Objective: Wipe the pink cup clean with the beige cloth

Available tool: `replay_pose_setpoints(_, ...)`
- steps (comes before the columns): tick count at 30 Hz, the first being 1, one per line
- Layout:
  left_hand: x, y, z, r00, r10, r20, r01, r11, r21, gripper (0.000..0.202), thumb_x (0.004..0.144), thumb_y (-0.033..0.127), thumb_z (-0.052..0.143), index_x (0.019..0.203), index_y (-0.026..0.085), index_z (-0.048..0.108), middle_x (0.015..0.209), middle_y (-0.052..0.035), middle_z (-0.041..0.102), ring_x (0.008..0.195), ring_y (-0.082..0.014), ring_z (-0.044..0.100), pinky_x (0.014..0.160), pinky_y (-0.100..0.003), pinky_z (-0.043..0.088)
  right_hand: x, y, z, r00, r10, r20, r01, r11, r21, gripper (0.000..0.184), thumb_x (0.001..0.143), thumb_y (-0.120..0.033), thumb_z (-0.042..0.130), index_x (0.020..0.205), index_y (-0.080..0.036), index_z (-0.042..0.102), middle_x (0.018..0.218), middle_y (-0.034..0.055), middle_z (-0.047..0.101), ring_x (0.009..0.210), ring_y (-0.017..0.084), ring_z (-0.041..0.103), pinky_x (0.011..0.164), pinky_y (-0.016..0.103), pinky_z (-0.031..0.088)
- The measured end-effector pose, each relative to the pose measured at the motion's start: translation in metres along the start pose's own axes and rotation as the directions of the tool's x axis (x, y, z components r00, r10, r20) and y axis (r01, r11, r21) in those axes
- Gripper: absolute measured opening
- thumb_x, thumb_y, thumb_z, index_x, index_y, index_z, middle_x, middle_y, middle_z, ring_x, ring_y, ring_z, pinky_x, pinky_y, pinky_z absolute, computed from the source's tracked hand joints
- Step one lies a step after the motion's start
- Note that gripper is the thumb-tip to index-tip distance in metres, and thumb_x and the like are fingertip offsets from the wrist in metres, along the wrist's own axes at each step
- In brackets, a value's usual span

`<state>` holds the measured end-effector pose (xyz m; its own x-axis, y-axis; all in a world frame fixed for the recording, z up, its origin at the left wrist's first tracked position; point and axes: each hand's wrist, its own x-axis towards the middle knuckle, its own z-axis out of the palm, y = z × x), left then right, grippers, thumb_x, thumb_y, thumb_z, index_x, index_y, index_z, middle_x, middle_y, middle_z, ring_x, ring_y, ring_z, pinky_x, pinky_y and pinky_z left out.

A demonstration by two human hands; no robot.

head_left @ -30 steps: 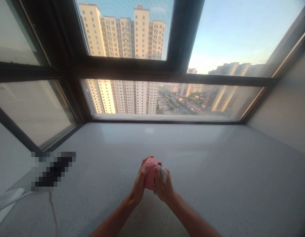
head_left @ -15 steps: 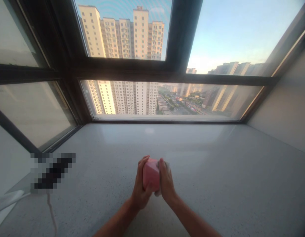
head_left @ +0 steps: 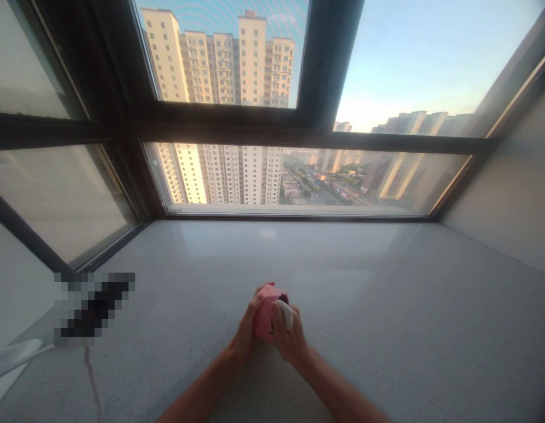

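Above the sill in the lower middle, a pink faceted container [head_left: 264,322] is tilted, with a dark opening showing on its right side. My left hand [head_left: 246,330] wraps round its left side, fingers closed on it. My right hand [head_left: 292,341] is closed on a pale grey-white cloth [head_left: 285,315] at the opening. The thumb presses the cloth, and part of the cloth is hidden by the fingers. Whether some cloth reaches inside the container I cannot tell.
A speckled grey window sill [head_left: 364,305] spreads under my hands. At the left lies a dark, pixelated object [head_left: 96,308] with a pale cord [head_left: 91,376]. A dark window frame [head_left: 255,126] runs along the back, and a white wall [head_left: 514,194] stands at the right.
My right hand has turned and moved from the container's right side to its opening, with the cloth now bunched under the thumb. The container has rotated, so its dark opening shows.
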<state>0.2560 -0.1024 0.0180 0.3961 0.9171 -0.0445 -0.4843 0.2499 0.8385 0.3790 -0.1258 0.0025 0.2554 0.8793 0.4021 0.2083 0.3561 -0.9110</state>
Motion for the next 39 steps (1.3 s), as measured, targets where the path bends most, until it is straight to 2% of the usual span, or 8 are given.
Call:
replay_pose_setpoints(7, -0.006, -0.018, -0.005, 0.981, 0.188, 0.046, -0.193, 0.962, 0.193, 0.089, 0.097, 0.071, 0.064, 0.168, 0.024, 0.038, 0.160, -0.0148, 0.057, 0.145, -0.0354, 0.056, 0.126, -0.050, 0.042, 0.014, -0.005, -0.003, 0.941, 0.337, -0.035, -0.307, 0.891, 0.333, 0.068, 0.081, -0.088, 0.068, 0.072, -0.022, 0.060, 0.061, -0.0036, 0.052, 0.055, 0.013, 0.046, 0.050, 0.026, 0.041)
replay_pose_setpoints(9, -0.007, -0.018, -0.007, 0.966, 0.237, 0.101, -0.257, 0.915, 0.310, 0.099, 0.094, 0.075, 0.066, 0.171, 0.025, 0.031, 0.168, -0.0152, 0.047, 0.153, -0.0384, 0.047, 0.131, -0.052, 0.036, 0.019, -0.008, -0.003, 0.908, 0.415, -0.064, -0.338, 0.812, 0.475, 0.063, 0.076, -0.083, 0.079, 0.076, -0.022, 0.063, 0.064, -0.0043, 0.057, 0.059, 0.013, 0.051, 0.054, 0.025, 0.046)
replay_pose_setpoints(11, -0.007, -0.016, -0.011, 0.942, 0.292, 0.168, -0.337, 0.831, 0.444, 0.106, 0.091, 0.076, 0.069, 0.173, 0.026, 0.023, 0.170, -0.0165, 0.041, 0.156, -0.0410, 0.043, 0.132, -0.056, 0.034, 0.024, -0.011, -0.004, 0.857, 0.515, 0.029, -0.414, 0.654, 0.634, 0.057, 0.076, -0.075, 0.084, 0.082, -0.021, 0.068, 0.069, -0.0035, 0.065, 0.063, 0.014, 0.057, 0.059, 0.025, 0.051)
replay_pose_setpoints(15, -0.003, -0.007, -0.026, 0.834, 0.391, 0.389, -0.544, 0.463, 0.700, 0.119, 0.085, 0.068, 0.082, 0.174, 0.028, 0.013, 0.172, -0.0219, 0.031, 0.159, -0.0463, 0.038, 0.129, -0.066, 0.036, 0.032, -0.015, -0.012, 0.683, 0.532, 0.501, -0.684, 0.226, 0.694, 0.048, 0.091, -0.064, 0.073, 0.090, -0.017, 0.076, 0.080, 0.0058, 0.078, 0.072, 0.022, 0.073, 0.069, 0.030, 0.058)
replay_pose_setpoints(20, 0.004, 0.007, -0.035, 0.711, 0.293, 0.639, -0.662, -0.024, 0.749, 0.131, 0.071, 0.071, 0.093, 0.172, 0.034, 0.018, 0.177, -0.0242, 0.021, 0.160, -0.0484, 0.036, 0.123, -0.068, 0.045, 0.037, -0.009, -0.021, 0.587, 0.442, 0.679, -0.763, 0.019, 0.647, 0.050, 0.106, -0.054, 0.056, 0.105, -0.010, 0.079, 0.092, 0.0119, 0.084, 0.083, 0.022, 0.080, 0.082, 0.031, 0.061)
replay_pose_setpoints(24, 0.003, 0.017, -0.031, 0.688, 0.248, 0.682, -0.674, -0.130, 0.728, 0.122, 0.078, 0.063, 0.091, 0.171, 0.030, 0.019, 0.173, -0.0250, 0.030, 0.158, -0.0453, 0.039, 0.123, -0.066, 0.047, 0.034, 0.003, -0.017, 0.526, 0.379, 0.761, -0.815, -0.030, 0.579, 0.054, 0.106, -0.058, 0.054, 0.110, -0.009, 0.077, 0.094, 0.0135, 0.085, 0.086, 0.025, 0.081, 0.085, 0.035, 0.062)
replay_pose_setpoints(31, 0.000, 0.024, -0.031, 0.699, 0.164, 0.696, -0.680, -0.147, 0.718, 0.124, 0.078, 0.044, 0.093, 0.173, 0.025, 0.016, 0.180, -0.0249, 0.017, 0.162, -0.0449, 0.033, 0.125, -0.062, 0.045, 0.036, 0.016, -0.018, 0.558, 0.354, 0.750, -0.814, 0.059, 0.578, 0.055, 0.105, -0.062, 0.058, 0.114, -0.011, 0.076, 0.094, 0.0106, 0.084, 0.085, 0.025, 0.080, 0.086, 0.037, 0.062)
replay_pose_setpoints(39, -0.004, 0.030, -0.033, 0.673, 0.088, 0.734, -0.706, -0.216, 0.674, 0.114, 0.071, 0.009, 0.073, 0.171, 0.035, 0.024, 0.185, -0.0120, 0.000, 0.163, -0.0451, 0.030, 0.123, -0.069, 0.044, 0.039, 0.017, -0.023, 0.528, 0.301, 0.794, -0.827, -0.029, 0.562, 0.059, 0.109, -0.062, 0.049, 0.114, -0.008, 0.074, 0.099, 0.0146, 0.083, 0.091, 0.024, 0.081, 0.090, 0.033, 0.061)
